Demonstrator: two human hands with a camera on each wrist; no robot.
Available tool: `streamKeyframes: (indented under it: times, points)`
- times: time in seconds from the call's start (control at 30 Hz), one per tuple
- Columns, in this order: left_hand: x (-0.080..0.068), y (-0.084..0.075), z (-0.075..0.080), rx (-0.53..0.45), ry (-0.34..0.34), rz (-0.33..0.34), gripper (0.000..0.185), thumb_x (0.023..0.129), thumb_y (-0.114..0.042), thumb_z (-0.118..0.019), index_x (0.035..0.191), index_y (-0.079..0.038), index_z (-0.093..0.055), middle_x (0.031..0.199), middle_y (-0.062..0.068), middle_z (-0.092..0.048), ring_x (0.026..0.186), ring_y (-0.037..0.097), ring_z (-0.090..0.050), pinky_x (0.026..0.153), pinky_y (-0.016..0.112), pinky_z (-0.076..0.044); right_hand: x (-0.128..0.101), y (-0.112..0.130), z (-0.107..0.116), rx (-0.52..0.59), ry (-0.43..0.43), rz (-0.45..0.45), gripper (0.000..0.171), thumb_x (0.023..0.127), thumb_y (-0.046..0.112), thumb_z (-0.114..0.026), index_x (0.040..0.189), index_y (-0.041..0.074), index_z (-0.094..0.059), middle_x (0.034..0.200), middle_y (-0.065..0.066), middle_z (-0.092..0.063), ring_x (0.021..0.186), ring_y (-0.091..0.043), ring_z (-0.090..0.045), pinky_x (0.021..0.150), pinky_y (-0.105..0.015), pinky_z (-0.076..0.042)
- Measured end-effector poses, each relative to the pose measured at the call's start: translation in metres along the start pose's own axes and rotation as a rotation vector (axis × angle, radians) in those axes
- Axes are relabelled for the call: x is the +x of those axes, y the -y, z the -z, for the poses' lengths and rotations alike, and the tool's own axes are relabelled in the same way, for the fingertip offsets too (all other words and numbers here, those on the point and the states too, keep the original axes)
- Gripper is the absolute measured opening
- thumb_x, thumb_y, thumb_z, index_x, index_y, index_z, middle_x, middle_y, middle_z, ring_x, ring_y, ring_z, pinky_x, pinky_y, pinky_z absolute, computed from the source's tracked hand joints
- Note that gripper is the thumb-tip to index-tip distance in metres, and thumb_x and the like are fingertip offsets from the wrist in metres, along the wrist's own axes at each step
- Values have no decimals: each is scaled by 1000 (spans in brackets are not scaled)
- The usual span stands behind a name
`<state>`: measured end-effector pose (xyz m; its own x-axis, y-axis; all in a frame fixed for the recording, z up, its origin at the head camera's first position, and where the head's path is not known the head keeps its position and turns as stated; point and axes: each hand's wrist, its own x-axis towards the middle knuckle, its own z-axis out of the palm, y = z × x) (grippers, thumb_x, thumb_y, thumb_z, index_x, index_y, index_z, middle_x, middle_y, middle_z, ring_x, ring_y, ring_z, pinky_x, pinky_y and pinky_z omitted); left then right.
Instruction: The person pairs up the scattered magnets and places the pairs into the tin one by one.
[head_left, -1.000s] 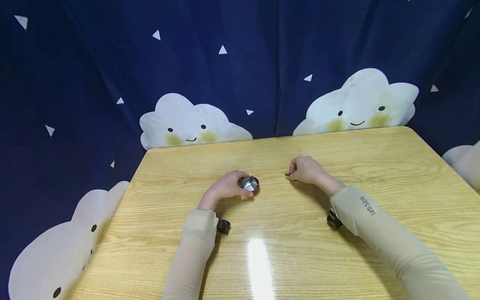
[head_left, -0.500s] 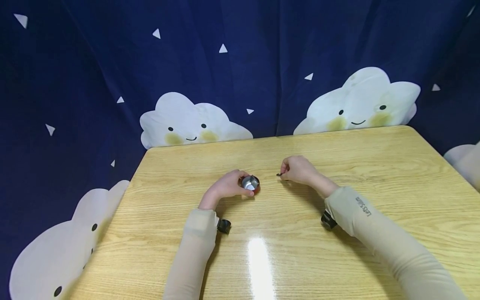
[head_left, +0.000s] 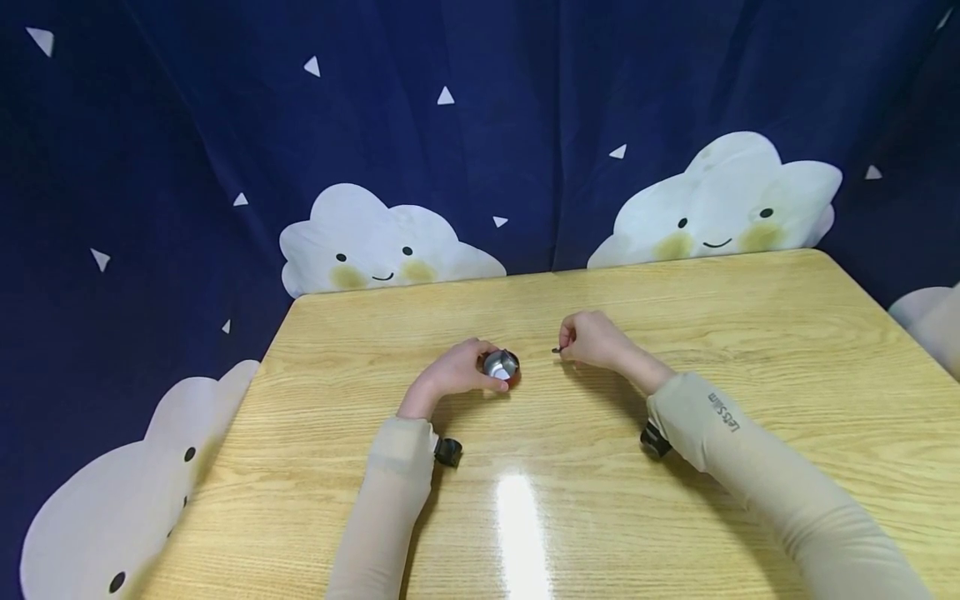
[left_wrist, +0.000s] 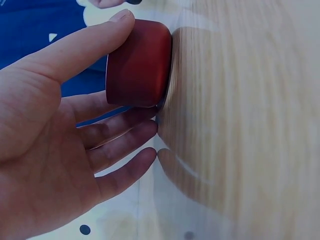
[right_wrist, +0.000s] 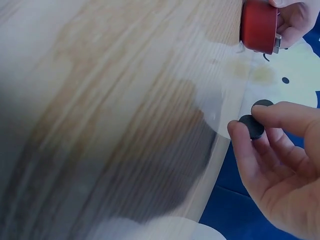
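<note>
A small round red container (head_left: 502,367) with a shiny metal inside stands on the wooden table (head_left: 750,317) near its middle. My left hand (head_left: 456,373) holds it, thumb and fingers around its red wall (left_wrist: 140,62). To its right, my right hand (head_left: 592,340) pinches a small black disc (right_wrist: 251,126) between thumb and fingers, just above the tabletop. In the head view the disc (head_left: 557,350) shows only as a dark sliver pointing toward the container. The right wrist view also catches the red container (right_wrist: 260,26) in the left hand.
The light wood table is ringed by a dark blue curtain (head_left: 480,125) printed with white smiling clouds. Black wrist cameras sit under the left sleeve (head_left: 447,452) and the right sleeve (head_left: 654,440). Bare tabletop lies in front of and to both sides of the hands.
My right hand has moved a little left toward the container, still pinching the black disc. The left hand and the red container have stayed in place.
</note>
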<state>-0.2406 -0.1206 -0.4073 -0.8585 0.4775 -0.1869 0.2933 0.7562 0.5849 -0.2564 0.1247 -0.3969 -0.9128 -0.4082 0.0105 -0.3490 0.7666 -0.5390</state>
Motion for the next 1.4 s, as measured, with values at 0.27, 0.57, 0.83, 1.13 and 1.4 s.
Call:
streamKeyframes:
  times: [0.27, 0.57, 0.83, 1.13, 1.4]
  points:
    - [0, 0, 1, 9, -16, -4, 58, 73, -35, -75, 119, -7, -55, 109, 6, -57, 93, 17, -53, 80, 30, -45, 3, 8, -1, 18, -30, 8, 7, 71, 11, -70, 71, 9, -63, 61, 3, -59, 53, -10, -52, 59, -26, -42]
    - [2, -2, -1, 28, -21, -9, 57, 74, -36, -74, 119, -7, -55, 108, 6, -57, 92, 16, -53, 80, 30, -45, 5, 25, -2, 66, -12, 8, 8, 72, 12, -71, 71, 8, -64, 62, 2, -61, 51, -7, -54, 54, -23, -43]
    - [4, -2, -4, 19, -26, -13, 55, 74, -36, -74, 119, -9, -56, 105, 3, -59, 92, 15, -54, 81, 31, -45, 7, 34, -5, 52, -8, 25, 11, 72, 15, -74, 71, 10, -64, 61, 4, -61, 53, -7, -53, 55, -23, -43]
    - [6, -3, -6, 1, -21, -1, 56, 74, -37, -73, 119, -8, -56, 106, 4, -58, 91, 16, -53, 80, 31, -45, 9, 42, -7, -11, -7, 32, 11, 72, 20, -73, 72, 13, -64, 64, 5, -61, 60, -11, -53, 61, -27, -41]
    - [6, -1, -6, 2, -28, -3, 56, 74, -37, -74, 119, -8, -56, 105, 4, -57, 90, 16, -53, 78, 29, -44, 13, 48, -12, 0, -9, 23, 12, 71, 23, -74, 73, 15, -65, 66, 5, -62, 62, -11, -54, 59, -25, -40]
